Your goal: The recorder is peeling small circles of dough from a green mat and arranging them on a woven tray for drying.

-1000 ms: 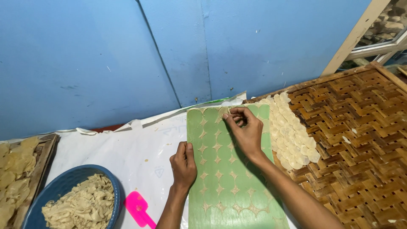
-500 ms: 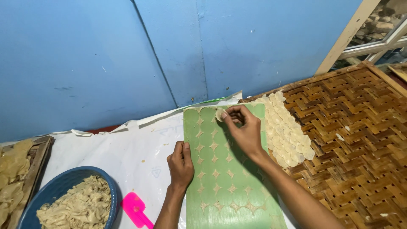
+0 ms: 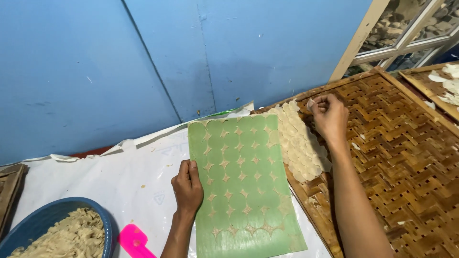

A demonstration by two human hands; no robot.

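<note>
1. At the far left we see a blue bowl (image 3: 57,224) heaped with pale dough scraps, cut off by the bottom edge.
2. Just to its right a bright pink scraper (image 3: 135,241) lies on the white plastic sheet (image 3: 105,177) that covers the work surface.
3. Next comes our left hand (image 3: 187,187); it rests flat on the left edge of the green mat (image 3: 244,191), fingers together and pressing down, closed around nothing.
4. The green mat lies lengthways away from us, its surface covered with rows of round cut-out marks and small star-shaped leftovers of dough between them.
5. Touching the mat's right edge, a band of thin pale dough rounds (image 3: 301,143) overlaps like scales on the near-left corner of the woven bamboo tray (image 3: 406,157).
6. Our right hand (image 3: 329,114) hovers over the far end of that band, fingertips pinched on one dough round (image 3: 311,102), held just above the tray.
7. At the far right a second woven tray (image 3: 430,86) carries a few more pale pieces.
</note>
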